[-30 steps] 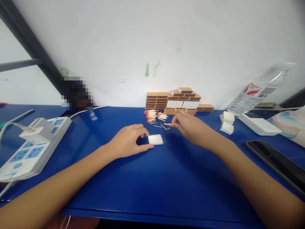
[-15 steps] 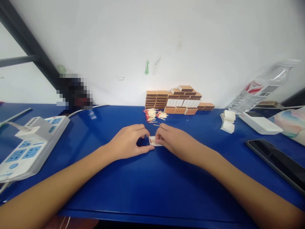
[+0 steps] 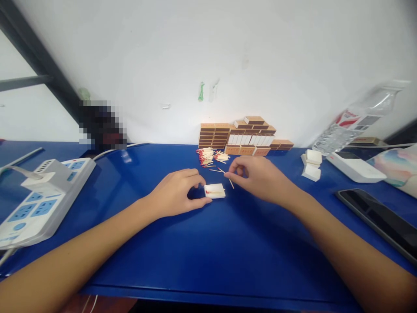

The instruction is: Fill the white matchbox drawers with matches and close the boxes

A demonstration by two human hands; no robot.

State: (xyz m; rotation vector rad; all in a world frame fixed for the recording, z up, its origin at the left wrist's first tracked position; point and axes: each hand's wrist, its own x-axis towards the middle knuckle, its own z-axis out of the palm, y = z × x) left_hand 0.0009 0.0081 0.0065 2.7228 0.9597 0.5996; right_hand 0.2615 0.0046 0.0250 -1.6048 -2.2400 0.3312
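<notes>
Your left hand (image 3: 177,192) grasps the white tray (image 3: 219,194) at its left end; your right hand (image 3: 260,177) meets loose matches (image 3: 231,184), its grip unclear.

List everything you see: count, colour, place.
Tray: one, white, at left fingertips.
Matches: many, pale, red-headed, behind and in tray.
Matchboxes: many, tan, brown and white, by wall.
Blocks: about three, white, near bottle.
Bottle: one, clear, back right.
Boxy device: one, white, right.
Phone: one, black, right.
Patterned item: one, pastel, far right.
Power strip: one, white-blue, left.
Cables: several, white, both sides.
Pixelated thing: one, dark, back left.
Frame: one, dark, far left.
Table: one, blue, beneath.
Wall: one, white, behind.
Left hand: one, bare, at tray.
Right hand: one, bare, near matches.
</notes>
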